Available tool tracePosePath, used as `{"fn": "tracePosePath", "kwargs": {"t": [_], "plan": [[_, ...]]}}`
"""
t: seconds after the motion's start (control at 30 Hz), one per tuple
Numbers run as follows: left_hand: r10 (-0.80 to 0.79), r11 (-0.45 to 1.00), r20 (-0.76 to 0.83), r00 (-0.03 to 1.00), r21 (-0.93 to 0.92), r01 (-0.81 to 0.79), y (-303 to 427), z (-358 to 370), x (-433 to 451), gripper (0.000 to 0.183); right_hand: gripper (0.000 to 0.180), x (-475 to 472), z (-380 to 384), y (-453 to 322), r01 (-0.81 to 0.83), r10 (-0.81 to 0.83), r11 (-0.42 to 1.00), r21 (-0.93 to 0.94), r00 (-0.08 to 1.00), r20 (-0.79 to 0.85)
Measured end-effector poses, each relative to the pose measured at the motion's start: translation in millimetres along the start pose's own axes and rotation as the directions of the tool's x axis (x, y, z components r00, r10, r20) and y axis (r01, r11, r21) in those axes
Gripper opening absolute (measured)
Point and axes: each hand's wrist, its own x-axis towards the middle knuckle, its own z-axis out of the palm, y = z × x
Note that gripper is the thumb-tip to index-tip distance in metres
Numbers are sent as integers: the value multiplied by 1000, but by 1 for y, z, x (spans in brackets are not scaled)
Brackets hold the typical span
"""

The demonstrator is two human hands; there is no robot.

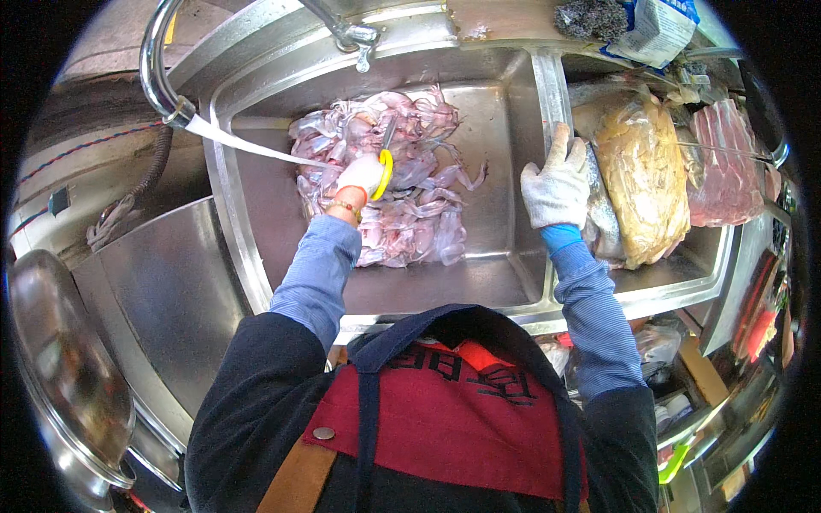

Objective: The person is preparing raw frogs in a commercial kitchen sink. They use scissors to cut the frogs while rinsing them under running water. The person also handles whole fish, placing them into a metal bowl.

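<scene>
My left hand [359, 174] is over a heap of skinned frogs [410, 224] in the steel sink basin [487, 282]. It grips yellow-handled scissors [385, 173] whose metal blades point away from me, over the meat. Whether the blades are parted is too small to tell. White water streams from a curved faucet [154, 70] onto the frogs just beside this hand. In a white knit glove, my right hand [557, 186] lies on the sink divider [548, 83], fingers spread and holding nothing. Beside it, a plastic bag of yellowish food [641, 186] fills the right basin.
A fish [600, 205] lies partly under the bag, with a slab of raw red meat [725, 163] at its right. A second faucet [359, 38] overhangs the back rim. Steel scouring wool [590, 19] sits behind the right basin. A large metal bowl [70, 365] stands at left.
</scene>
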Motion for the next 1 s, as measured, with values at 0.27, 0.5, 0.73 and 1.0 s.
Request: {"fn": "tracePosePath", "kwargs": {"t": [0.27, 0.5, 0.73, 1.0], "plan": [[63, 998, -61, 996, 15, -62, -1, 3, 17, 37, 73, 2, -2, 1, -11, 11, 1000, 17, 1000, 2], [-37, 948, -95, 995, -318, 5, -27, 39, 13, 31, 72, 2, -2, 0, -7, 7, 1000, 4, 1000, 6], [13, 451, 252, 968, -865, 220, -45, 36, -21, 17, 73, 0, 1, 2, -23, 23, 1000, 14, 1000, 12], [371, 50, 447, 814, -885, 463, 26, 1, -59, 26, 74, 1, -2, 2, -16, 15, 999, 31, 1000, 9]]}}
